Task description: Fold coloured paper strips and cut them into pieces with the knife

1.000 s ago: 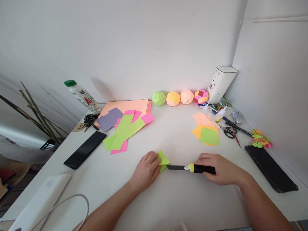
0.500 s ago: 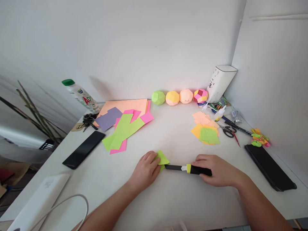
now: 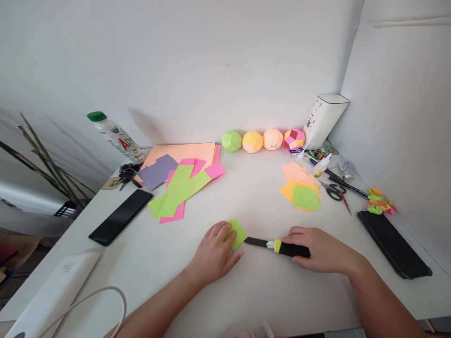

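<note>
My left hand [image 3: 217,251] holds a small piece of light green paper [image 3: 238,233] down on the table. Its fingers bend over the paper's left side and cover that part, while the thumb sticks out below, off the paper. In my right hand [image 3: 310,248] is a utility knife [image 3: 294,249] with a black handle and a yellow-green collar. Its dark blade lies low over the table and points left. The blade tip is at the right corner of the green paper; whether they touch, I cannot tell.
Four-coloured paper sheets and strips, including a purple piece [image 3: 157,172], lie back left by a phone [image 3: 120,217] and a bottle [image 3: 116,137]. Several paper balls [image 3: 252,142] line the wall. Cut squares [image 3: 306,198], scissors [image 3: 334,191] and glue [image 3: 323,165] are right. A black case [image 3: 393,244] lies far right.
The folded green paper now lies closed, its lower flap no longer apart. My left thumb has moved out from it, and the knife blade has come out of the fold, slightly right.
</note>
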The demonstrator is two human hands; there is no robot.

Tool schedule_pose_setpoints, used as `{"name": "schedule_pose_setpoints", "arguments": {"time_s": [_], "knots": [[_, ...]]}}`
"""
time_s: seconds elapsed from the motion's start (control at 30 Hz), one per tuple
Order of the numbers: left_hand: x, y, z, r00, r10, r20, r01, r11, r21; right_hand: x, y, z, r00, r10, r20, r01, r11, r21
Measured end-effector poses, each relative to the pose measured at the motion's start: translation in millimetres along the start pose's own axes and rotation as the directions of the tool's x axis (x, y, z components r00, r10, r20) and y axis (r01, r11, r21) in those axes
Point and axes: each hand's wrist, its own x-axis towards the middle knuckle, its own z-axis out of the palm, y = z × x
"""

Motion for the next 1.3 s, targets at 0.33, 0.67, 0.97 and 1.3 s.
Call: {"name": "schedule_pose_setpoints", "arguments": {"time_s": [0.33,0.67,0.97,1.3], "knots": [[3,0,11.0,0.997,0.014,-0.08,-0.011,0.999,0.038,-4,-10,7,0.999,0.034,0.01,-0.033,0.999,-0.04],[5,-3,5.8,0.998,-0.034,0.05,0.031,0.998,0.055,1,-15,13,0.999,0.045,-0.007,-0.046,0.993,-0.109],[3,-5,8.3,0.997,-0.064,0.033,0.063,0.998,0.032,3,-15,14,0.998,0.031,-0.053,-0.037,0.992,-0.124],[3,-5,7.7,0.997,-0.061,0.048,0.059,0.997,0.046,8,-20,15,0.996,0.047,-0.079,-0.059,0.985,-0.161]]}}
